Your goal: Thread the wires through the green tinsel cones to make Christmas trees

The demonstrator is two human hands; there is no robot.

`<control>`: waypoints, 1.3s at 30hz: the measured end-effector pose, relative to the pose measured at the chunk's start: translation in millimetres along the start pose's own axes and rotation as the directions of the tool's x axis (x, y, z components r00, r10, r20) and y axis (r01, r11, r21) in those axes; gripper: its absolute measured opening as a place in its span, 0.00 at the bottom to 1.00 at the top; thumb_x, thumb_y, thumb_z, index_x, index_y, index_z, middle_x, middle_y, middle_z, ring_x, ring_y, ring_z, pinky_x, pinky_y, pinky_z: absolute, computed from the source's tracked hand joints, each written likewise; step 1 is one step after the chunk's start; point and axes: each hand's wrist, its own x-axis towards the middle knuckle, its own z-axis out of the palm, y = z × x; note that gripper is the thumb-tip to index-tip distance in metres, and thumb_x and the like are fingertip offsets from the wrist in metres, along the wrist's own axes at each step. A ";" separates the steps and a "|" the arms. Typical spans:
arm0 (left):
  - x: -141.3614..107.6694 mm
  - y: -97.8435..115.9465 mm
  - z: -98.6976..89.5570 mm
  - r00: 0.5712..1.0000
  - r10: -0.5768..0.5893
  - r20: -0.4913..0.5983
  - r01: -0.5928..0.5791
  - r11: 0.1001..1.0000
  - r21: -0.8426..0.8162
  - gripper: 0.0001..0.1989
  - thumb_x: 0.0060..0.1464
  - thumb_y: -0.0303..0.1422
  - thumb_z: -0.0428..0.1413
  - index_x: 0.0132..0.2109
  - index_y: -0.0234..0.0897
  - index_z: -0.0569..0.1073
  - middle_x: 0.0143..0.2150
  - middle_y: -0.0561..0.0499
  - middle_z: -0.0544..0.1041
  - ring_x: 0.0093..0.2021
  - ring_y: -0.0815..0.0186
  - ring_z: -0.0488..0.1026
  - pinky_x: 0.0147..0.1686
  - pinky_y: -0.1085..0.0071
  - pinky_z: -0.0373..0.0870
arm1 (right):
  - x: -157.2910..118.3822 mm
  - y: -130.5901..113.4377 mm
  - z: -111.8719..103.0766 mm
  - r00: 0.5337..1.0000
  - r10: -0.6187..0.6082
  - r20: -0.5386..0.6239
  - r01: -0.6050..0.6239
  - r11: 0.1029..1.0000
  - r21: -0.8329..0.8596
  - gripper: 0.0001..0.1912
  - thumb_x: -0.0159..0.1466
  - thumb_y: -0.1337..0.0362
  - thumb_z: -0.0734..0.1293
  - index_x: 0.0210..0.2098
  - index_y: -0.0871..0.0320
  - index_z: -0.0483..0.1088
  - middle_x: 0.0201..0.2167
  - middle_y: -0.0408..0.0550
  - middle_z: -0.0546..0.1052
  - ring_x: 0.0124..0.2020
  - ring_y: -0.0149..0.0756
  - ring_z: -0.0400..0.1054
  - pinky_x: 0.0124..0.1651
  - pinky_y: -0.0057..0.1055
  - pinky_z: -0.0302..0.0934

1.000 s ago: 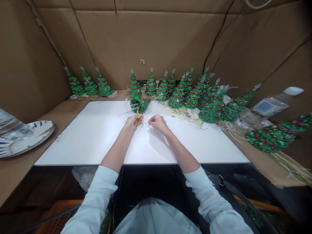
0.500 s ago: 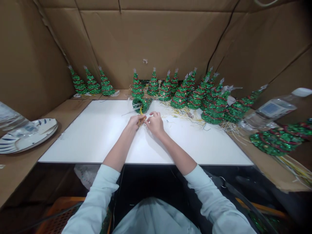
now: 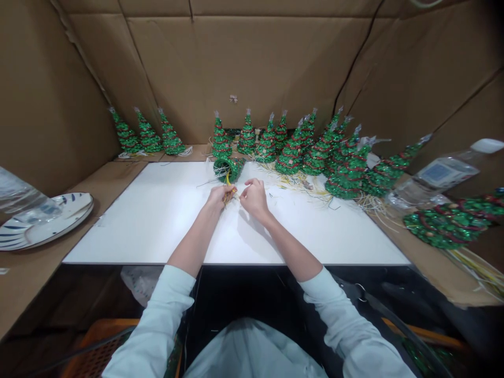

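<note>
A small green tinsel Christmas tree (image 3: 232,169) lies on its side on the white board (image 3: 157,220), its round open base toward me. Thin yellow and white wires (image 3: 228,178) run out of that base. My left hand (image 3: 217,195) is closed around the bundle of wires, whose orange-yellow ends stick out by the thumb. Just to the right, my right hand (image 3: 254,198) is apart from the bundle, thumb and forefinger pinched together. Whatever lies between those fingertips, if anything, is too small to make out.
Several upright tinsel trees (image 3: 290,155) stand along the back, and three more (image 3: 148,134) at back left. Wire scraps (image 3: 301,184) lie right of centre. A plastic bottle (image 3: 441,173) leans at the right; a plate (image 3: 74,212) with another bottle (image 3: 27,197) is at the left.
My right hand has drawn slightly to the right, away from the wire ends. My left hand keeps its grip on the wires, and the tree lies where it was.
</note>
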 end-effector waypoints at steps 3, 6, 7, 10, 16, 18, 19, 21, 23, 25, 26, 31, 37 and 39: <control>-0.6 1.0 0.3 1.000 -0.002 0.001 0.002 1.000 -0.012 0.08 0.49 0.18 0.52 0.24 0.28 0.69 0.17 0.49 0.71 0.18 0.75 0.67 0.21 0.81 0.66 | 1.4 7.3 -12.4 0.996 0.085 -0.013 -0.085 0.996 0.032 0.06 0.52 0.70 0.64 0.22 0.61 0.73 0.41 0.53 0.71 0.46 0.42 0.59 0.51 0.35 0.54; 0.0 1.5 -0.5 1.000 -0.007 0.003 0.007 1.000 -0.021 0.08 0.48 0.18 0.53 0.24 0.28 0.69 0.18 0.49 0.71 0.18 0.75 0.67 0.20 0.81 0.66 | 3.5 14.0 -19.8 0.981 0.193 -0.014 -0.192 0.981 0.039 0.09 0.54 0.63 0.65 0.20 0.60 0.72 0.36 0.52 0.73 0.44 0.42 0.61 0.49 0.35 0.56; 0.4 1.5 -0.9 1.000 -0.007 0.007 0.007 1.000 -0.024 0.08 0.48 0.18 0.53 0.24 0.28 0.69 0.18 0.49 0.71 0.18 0.75 0.67 0.20 0.81 0.66 | 4.0 15.0 -20.3 0.978 0.211 -0.002 -0.211 0.977 0.034 0.11 0.55 0.61 0.66 0.20 0.59 0.71 0.34 0.52 0.74 0.45 0.42 0.61 0.48 0.34 0.56; 1.7 1.0 -2.4 1.000 -0.005 0.031 0.006 1.000 -0.021 0.08 0.48 0.18 0.53 0.23 0.27 0.69 0.18 0.49 0.71 0.18 0.75 0.67 0.21 0.81 0.66 | 3.7 13.3 -16.0 0.981 0.182 0.068 -0.185 0.982 0.044 0.14 0.57 0.58 0.65 0.19 0.59 0.70 0.33 0.52 0.74 0.46 0.41 0.61 0.48 0.33 0.56; 4.5 0.0 -4.6 0.999 0.000 0.054 -0.001 1.000 0.007 0.10 0.49 0.20 0.52 0.22 0.28 0.69 0.17 0.49 0.70 0.16 0.76 0.66 0.19 0.81 0.64 | -3.0 2.3 2.3 0.969 0.164 0.187 -0.175 0.984 0.044 0.13 0.52 0.56 0.69 0.19 0.59 0.71 0.38 0.55 0.74 0.50 0.45 0.59 0.49 0.35 0.56; 6.0 -0.1 -5.0 0.998 -0.012 0.057 0.011 1.000 0.015 0.10 0.50 0.20 0.52 0.22 0.28 0.69 0.16 0.50 0.70 0.15 0.76 0.65 0.17 0.81 0.63 | -3.9 1.0 7.6 0.972 0.183 0.149 -0.194 0.979 0.056 0.13 0.52 0.56 0.68 0.20 0.60 0.71 0.39 0.56 0.74 0.51 0.45 0.59 0.49 0.35 0.56; 6.7 -0.1 -5.2 0.998 -0.018 0.056 0.018 1.000 0.017 0.09 0.49 0.20 0.53 0.22 0.28 0.69 0.16 0.50 0.70 0.15 0.76 0.65 0.17 0.82 0.62 | -3.8 1.1 10.0 0.973 0.191 0.128 -0.200 0.977 0.068 0.14 0.53 0.55 0.67 0.20 0.60 0.71 0.39 0.56 0.74 0.51 0.45 0.59 0.50 0.35 0.56; 7.6 -0.1 -5.4 0.998 -0.027 0.050 0.026 1.000 0.016 0.08 0.49 0.20 0.53 0.23 0.27 0.70 0.16 0.50 0.70 0.14 0.77 0.64 0.16 0.82 0.61 | -2.4 2.0 14.4 0.970 0.219 0.110 -0.230 0.969 0.096 0.16 0.54 0.54 0.66 0.19 0.60 0.70 0.37 0.55 0.74 0.51 0.43 0.59 0.50 0.35 0.56; 6.9 0.3 -5.2 0.998 -0.032 0.046 0.031 0.999 0.012 0.05 0.48 0.20 0.54 0.25 0.27 0.70 0.17 0.50 0.71 0.14 0.76 0.65 0.16 0.82 0.62 | -0.3 3.5 18.0 0.952 0.273 0.138 -0.292 0.947 0.138 0.16 0.53 0.53 0.66 0.19 0.59 0.70 0.35 0.54 0.75 0.51 0.42 0.60 0.50 0.35 0.56; 5.0 0.9 -4.5 0.998 -0.034 0.055 0.033 0.999 0.009 0.04 0.49 0.20 0.53 0.28 0.26 0.71 0.16 0.51 0.71 0.15 0.76 0.65 0.17 0.81 0.64 | 1.6 4.6 20.4 0.931 0.331 0.153 -0.355 0.918 0.177 0.16 0.53 0.52 0.66 0.19 0.58 0.70 0.36 0.53 0.75 0.52 0.43 0.60 0.50 0.36 0.56; 3.8 1.4 -4.1 0.998 -0.035 0.061 0.035 0.999 0.008 0.04 0.49 0.20 0.53 0.28 0.26 0.71 0.16 0.51 0.70 0.15 0.75 0.66 0.17 0.81 0.65 | 2.3 4.8 21.2 0.925 0.350 0.149 -0.374 0.908 0.188 0.16 0.53 0.52 0.66 0.18 0.58 0.70 0.37 0.54 0.74 0.52 0.43 0.59 0.50 0.37 0.56; 1.1 3.0 -2.8 0.999 -0.040 0.029 0.040 0.999 0.017 0.05 0.49 0.19 0.53 0.27 0.26 0.71 0.17 0.50 0.71 0.15 0.77 0.66 0.18 0.82 0.65 | 2.8 2.4 20.8 0.910 0.388 0.148 -0.408 0.903 0.136 0.10 0.47 0.56 0.70 0.19 0.57 0.71 0.38 0.53 0.74 0.52 0.44 0.59 0.50 0.38 0.57; 3.2 2.7 -4.5 0.999 -0.034 0.030 0.034 0.999 0.022 0.07 0.49 0.19 0.53 0.24 0.27 0.70 0.18 0.50 0.71 0.15 0.76 0.66 0.18 0.82 0.64 | 2.1 0.5 8.9 0.892 0.370 0.259 -0.407 0.907 0.106 0.04 0.46 0.64 0.70 0.18 0.56 0.71 0.32 0.50 0.74 0.51 0.44 0.60 0.49 0.36 0.58; 2.8 2.7 -4.2 0.999 -0.037 0.027 0.036 0.999 0.021 0.07 0.50 0.19 0.52 0.25 0.26 0.70 0.18 0.49 0.71 0.15 0.76 0.66 0.18 0.82 0.65 | 2.9 2.4 4.6 0.890 0.374 0.260 -0.414 0.903 0.120 0.04 0.46 0.64 0.70 0.19 0.56 0.71 0.32 0.50 0.74 0.51 0.43 0.60 0.49 0.36 0.58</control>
